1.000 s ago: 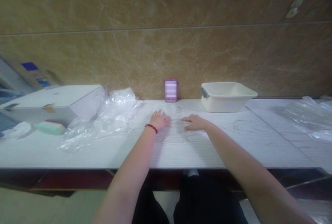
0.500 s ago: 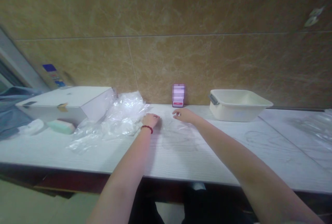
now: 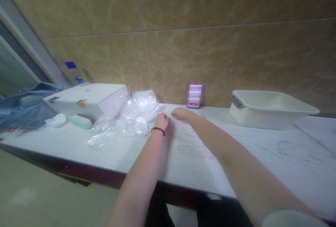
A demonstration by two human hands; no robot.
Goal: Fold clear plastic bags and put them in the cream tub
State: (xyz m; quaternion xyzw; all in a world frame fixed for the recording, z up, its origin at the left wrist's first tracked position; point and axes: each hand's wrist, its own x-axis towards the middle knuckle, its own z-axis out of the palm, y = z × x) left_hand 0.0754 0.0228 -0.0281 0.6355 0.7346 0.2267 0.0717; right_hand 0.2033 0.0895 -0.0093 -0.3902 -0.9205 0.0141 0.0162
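Note:
My left hand (image 3: 161, 121), with a red bead bracelet at its wrist, is closed above the table at the right edge of a heap of clear plastic bags (image 3: 136, 115). Just right of it is my right hand (image 3: 181, 114), its fingers pressed together and pointing left. A small gap separates the two hands. Whatever either hand pinches is too small or too transparent to make out. Behind my right hand a phone (image 3: 194, 96) leans against the wall.
A white box (image 3: 86, 95) stands at the left, with a pale green object (image 3: 81, 122) before it and blue fabric (image 3: 23, 109) beyond. At the right is a cream plastic basin (image 3: 270, 113). The tabletop (image 3: 183, 157) has a light wood grain.
The view has turned to the left. My hands have come closer together, and the fingers of both have closed.

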